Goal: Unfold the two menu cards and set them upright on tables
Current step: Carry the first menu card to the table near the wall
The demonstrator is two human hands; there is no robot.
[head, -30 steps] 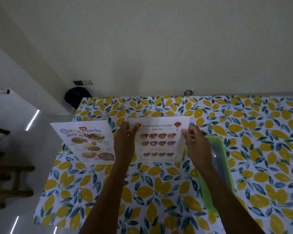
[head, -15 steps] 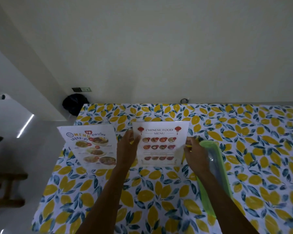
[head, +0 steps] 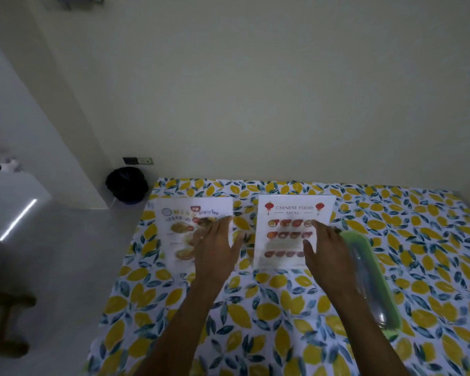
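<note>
Two white menu cards stand side by side on the table (head: 282, 308) with the lemon-print cloth. The left one, a Thai menu card (head: 185, 232), stands near the table's left edge. The right one, a Chinese food menu card (head: 293, 213), stands upright at the middle. My left hand (head: 217, 248) hovers with spread fingers in front of the Thai card's right part, holding nothing. My right hand (head: 326, 251) is spread in front of the Chinese card's lower right, also holding nothing. The view is blurred.
A green-rimmed clear container lid (head: 372, 280) lies on the table just right of my right hand. A black bin (head: 126, 184) stands on the floor by the wall, left of the table. A wooden stool (head: 6, 321) is at far left.
Both hands have let go of the Chinese card's sides and drawn back, fingers spread; the left hand has shifted left in front of the Thai card. The camera moved closer.
</note>
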